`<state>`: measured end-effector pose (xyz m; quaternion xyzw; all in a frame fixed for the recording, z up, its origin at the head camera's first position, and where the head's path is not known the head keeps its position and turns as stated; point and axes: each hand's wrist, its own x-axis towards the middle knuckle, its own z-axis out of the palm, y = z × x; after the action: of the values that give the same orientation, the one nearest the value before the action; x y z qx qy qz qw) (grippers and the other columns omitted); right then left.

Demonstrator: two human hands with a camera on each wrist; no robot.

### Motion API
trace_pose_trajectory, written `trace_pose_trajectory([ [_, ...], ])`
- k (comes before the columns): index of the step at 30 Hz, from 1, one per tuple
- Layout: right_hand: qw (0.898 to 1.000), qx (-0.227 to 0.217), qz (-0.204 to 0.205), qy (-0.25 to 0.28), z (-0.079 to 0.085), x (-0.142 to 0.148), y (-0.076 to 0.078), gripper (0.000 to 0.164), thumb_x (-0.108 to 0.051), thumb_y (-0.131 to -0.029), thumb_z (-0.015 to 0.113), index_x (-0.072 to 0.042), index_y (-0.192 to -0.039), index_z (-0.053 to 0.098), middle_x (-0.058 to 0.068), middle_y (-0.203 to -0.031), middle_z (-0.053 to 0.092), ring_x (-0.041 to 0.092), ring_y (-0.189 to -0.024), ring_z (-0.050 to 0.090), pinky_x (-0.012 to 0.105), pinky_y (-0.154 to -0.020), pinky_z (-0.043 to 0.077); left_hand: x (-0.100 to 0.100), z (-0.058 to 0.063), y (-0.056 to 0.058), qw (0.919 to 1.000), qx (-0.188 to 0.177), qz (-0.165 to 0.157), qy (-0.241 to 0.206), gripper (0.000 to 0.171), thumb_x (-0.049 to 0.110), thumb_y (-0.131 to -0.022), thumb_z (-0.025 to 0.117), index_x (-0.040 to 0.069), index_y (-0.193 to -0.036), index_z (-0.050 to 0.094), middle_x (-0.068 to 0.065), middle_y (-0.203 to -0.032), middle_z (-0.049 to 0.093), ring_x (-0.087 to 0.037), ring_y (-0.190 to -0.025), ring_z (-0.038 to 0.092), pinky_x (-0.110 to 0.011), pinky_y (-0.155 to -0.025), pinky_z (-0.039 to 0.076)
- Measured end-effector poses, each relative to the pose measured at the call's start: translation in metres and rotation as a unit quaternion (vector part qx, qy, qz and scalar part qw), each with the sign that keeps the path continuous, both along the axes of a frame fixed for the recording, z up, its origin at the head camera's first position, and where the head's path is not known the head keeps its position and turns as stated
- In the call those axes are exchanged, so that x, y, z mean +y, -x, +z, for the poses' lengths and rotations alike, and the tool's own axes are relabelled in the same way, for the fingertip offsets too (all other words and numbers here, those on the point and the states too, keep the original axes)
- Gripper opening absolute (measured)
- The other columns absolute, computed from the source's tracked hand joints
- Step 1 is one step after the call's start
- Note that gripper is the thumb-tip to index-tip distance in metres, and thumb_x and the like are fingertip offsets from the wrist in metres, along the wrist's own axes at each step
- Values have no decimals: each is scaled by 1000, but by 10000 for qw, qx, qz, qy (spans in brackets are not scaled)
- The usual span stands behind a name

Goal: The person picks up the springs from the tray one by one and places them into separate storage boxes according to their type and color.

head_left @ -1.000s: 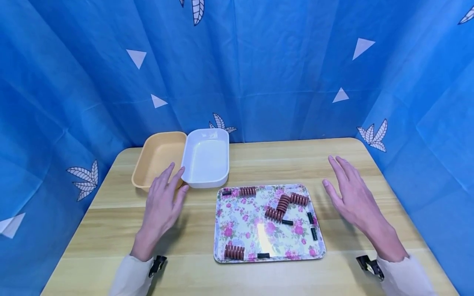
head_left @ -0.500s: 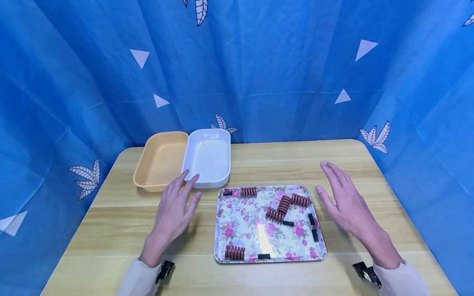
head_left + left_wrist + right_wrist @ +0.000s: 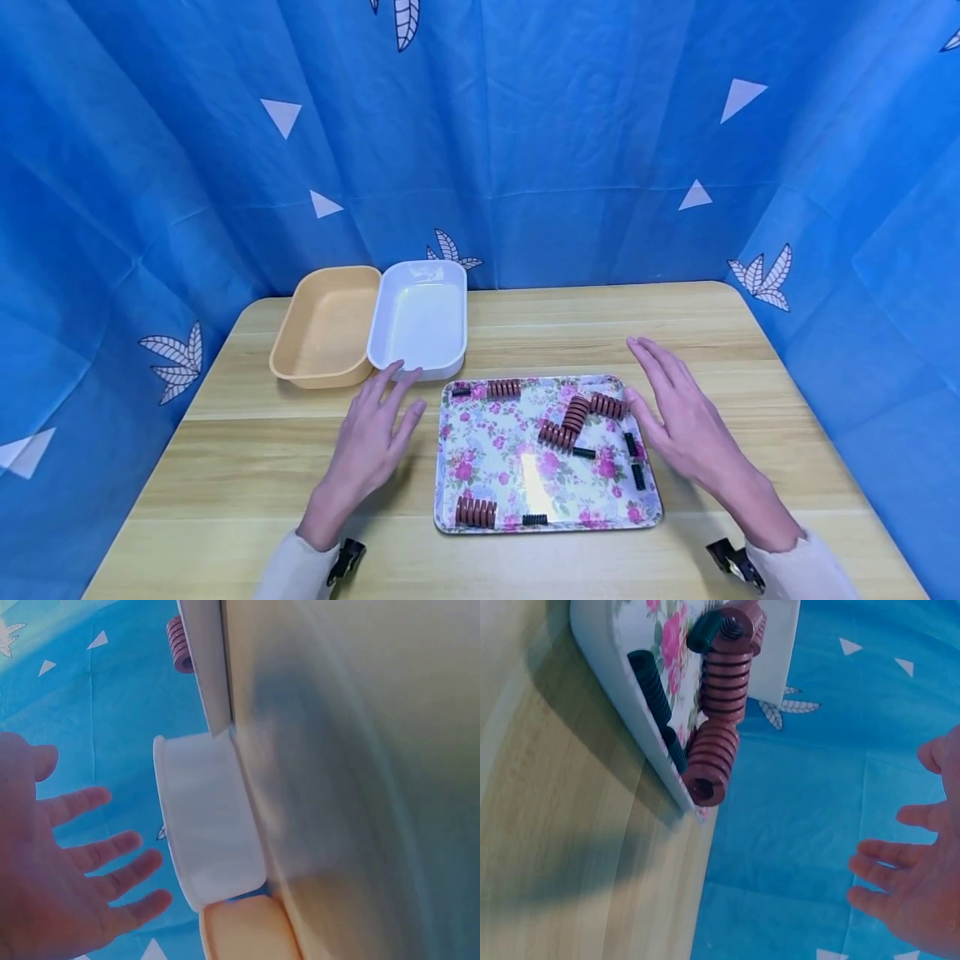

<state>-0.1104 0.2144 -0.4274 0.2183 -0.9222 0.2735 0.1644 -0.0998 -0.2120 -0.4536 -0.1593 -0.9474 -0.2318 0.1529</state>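
My left hand (image 3: 367, 446) hovers over the table left of a flowered tray, its fingers spread and holding nothing; its fingertips overlap the near edge of a white bin (image 3: 420, 321) in the head view. My right hand (image 3: 690, 421) is raised by the tray's right edge with extended fingers and nothing in it. On the flowered tray (image 3: 495, 450) lie several thick brown coil springs (image 3: 476, 512) and several thin black springs (image 3: 535, 519). Three brown springs lie close together, seen large in the right wrist view beside the black springs (image 3: 651, 686).
An orange-tan bin (image 3: 326, 325) stands against the left side of the white bin at the back left. Both show bare insides. The wooden table (image 3: 555, 325) meets a blue curtain (image 3: 570, 150) at its back and sides.
Both hands have moved inward toward the tray, the left to the right and the right to the left. Tray, springs and bins keep their places.
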Motion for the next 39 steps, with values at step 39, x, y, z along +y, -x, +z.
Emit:
trace_pose_trajectory([
  [39, 9955, -488, 745, 330, -3, -39, -14, 65, -27, -104, 61, -17, -161, 32, 8, -162, 36, 31, -146, 38, 62, -114, 41, 16, -12, 4, 9631, -1845, -411, -1917, 49, 7, -92, 76, 3, -138, 60, -18, -128, 61, -36, -110, 64, -52, -96, 59],
])
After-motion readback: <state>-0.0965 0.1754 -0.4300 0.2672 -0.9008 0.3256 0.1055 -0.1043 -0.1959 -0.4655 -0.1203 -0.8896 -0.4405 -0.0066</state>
